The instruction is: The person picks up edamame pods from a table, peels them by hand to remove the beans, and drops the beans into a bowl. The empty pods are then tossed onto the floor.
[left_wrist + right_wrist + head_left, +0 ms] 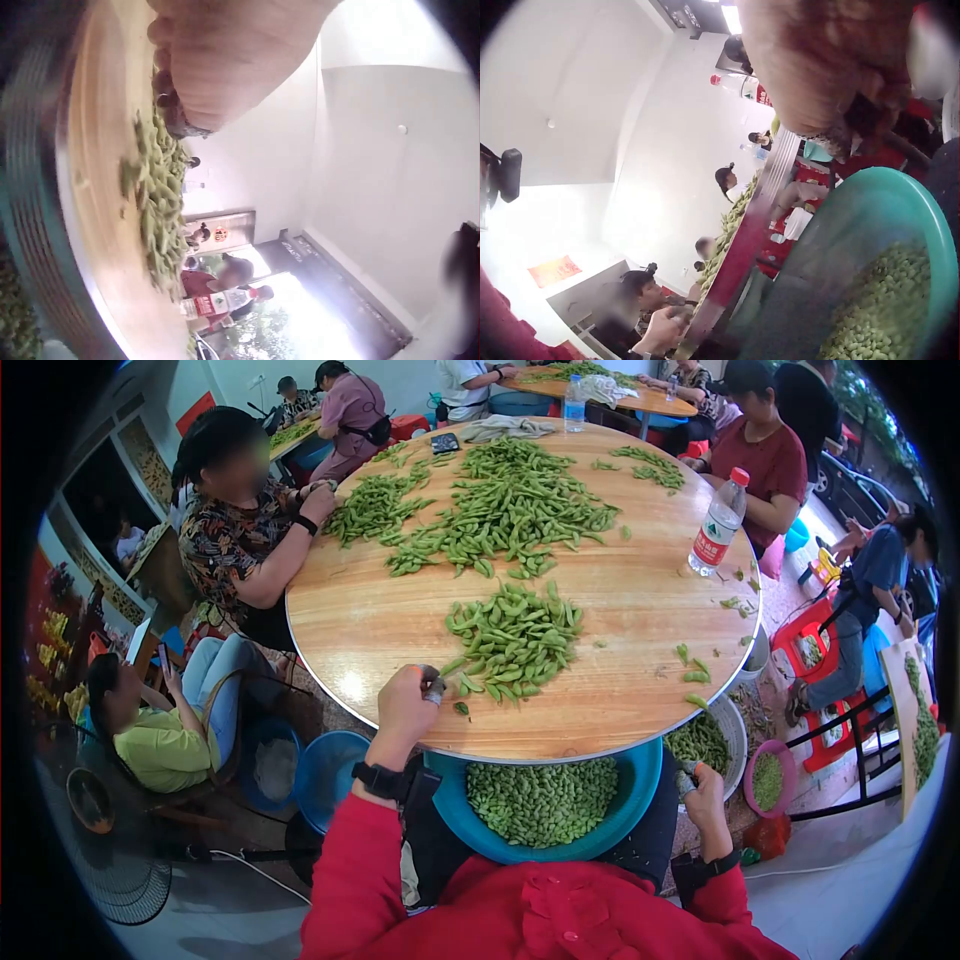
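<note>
Green soybean pods [515,640] lie heaped on the round wooden table [600,710]. At the heap's near left edge is my left hand [402,710], its fingers bent and a grey wrap on the thumb; pods lie right at the fingertips. A teal basin [450,800] of shelled green beans [545,800] sits under the table edge, at my lap. To the right of the basin, my right hand [708,805] hangs low with its fingers bent downward, a grey wrap on one digit. In the right wrist view it is beside the basin rim [930,217]. I cannot tell what either hand holds.
A larger pod heap [510,505] covers the table's far half. A water bottle [718,525] stands at the right. A white basket [738,745] with pods and a pink basin [768,775] are on the floor. Other people sit around the table, including one at the left [235,540].
</note>
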The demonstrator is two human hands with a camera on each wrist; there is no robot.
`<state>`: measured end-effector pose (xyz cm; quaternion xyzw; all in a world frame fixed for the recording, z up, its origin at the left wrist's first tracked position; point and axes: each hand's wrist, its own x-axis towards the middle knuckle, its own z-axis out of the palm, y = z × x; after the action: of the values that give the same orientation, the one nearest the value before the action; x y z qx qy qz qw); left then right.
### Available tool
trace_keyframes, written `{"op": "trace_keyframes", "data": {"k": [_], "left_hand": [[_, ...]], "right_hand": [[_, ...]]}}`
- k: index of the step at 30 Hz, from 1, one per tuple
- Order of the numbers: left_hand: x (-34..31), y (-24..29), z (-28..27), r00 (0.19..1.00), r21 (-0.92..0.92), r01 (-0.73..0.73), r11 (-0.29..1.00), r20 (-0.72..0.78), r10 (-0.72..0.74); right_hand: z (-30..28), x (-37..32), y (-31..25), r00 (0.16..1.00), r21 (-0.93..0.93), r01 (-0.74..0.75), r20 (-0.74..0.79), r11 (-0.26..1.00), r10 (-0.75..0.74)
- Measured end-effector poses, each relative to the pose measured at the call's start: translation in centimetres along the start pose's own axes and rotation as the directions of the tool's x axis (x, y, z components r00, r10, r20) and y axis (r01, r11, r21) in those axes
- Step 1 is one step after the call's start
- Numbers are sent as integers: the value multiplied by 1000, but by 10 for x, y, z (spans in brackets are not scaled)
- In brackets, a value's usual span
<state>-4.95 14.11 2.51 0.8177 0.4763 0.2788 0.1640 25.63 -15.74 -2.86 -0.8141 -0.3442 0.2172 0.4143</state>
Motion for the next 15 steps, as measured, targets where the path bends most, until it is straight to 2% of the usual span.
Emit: {"op": "trace_keyframes", "data": {"k": [2,4,5,8,10,12,13,14,15], "left_hand": [[-12,11,-7,988,-111,143,984,-38,-148],[-30,21,-5,997,-216,65,974,41,-58],[-35,26,-5,997,-271,31,962,76,-11],[-37,41,-9,983,-303,52,952,183,4],[-22,27,-5,997,-265,-38,964,59,56],[-1,17,2,991,-216,-109,970,-97,90],[10,16,3,989,-107,-134,985,-77,126],[19,11,8,992,-50,-120,992,-55,117],[27,7,11,993,-35,-114,993,29,115]], "right_hand": [[2,0,0,1000,31,-7,-1,999,7],[4,1,4,1000,83,-21,2,996,21],[4,1,2,1000,46,-22,18,999,21],[2,1,-14,998,-30,-22,57,999,24],[4,-1,-16,997,-28,-29,76,999,31],[12,-3,-6,996,20,54,67,998,-55],[11,-3,-2,995,34,95,39,995,-96],[10,-4,-2,996,-41,69,67,997,-66],[8,-5,-9,994,-15,64,89,998,-62]]}}
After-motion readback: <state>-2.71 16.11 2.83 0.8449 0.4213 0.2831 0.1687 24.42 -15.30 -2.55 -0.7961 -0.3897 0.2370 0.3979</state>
